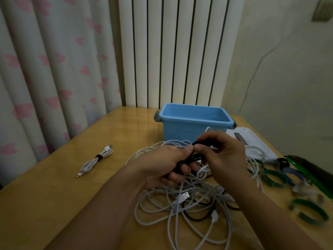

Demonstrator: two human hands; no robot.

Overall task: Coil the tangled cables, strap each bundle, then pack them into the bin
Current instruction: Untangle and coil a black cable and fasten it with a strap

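Head view, all placed w/ ref. to the blue bin. The bin stood open-topped at the far side of the wooden surface, in front of a white radiator.

Just in front of the bin, above the tangle, the left hand was curled round a black cable bundle — fingers wrapped under it, thumb on top. The right hand pinched the same bundle at its upper end, thumb & fingers closed on it, close to the bin's front wall.

Below both hands, nearer the camera than the bin, lay the tangled cables — mostly white, a few black strands mixed in, one white USB plug facing up.

Well left of the bin and apart from the tangle lay a coiled white cable, already held by a dark strap round its middle.

Right of the bin & nearer the camera were loose green straps, curled, blurred at the frame edge. A white flat item lay just right of the bin; couldn't tell what it was.
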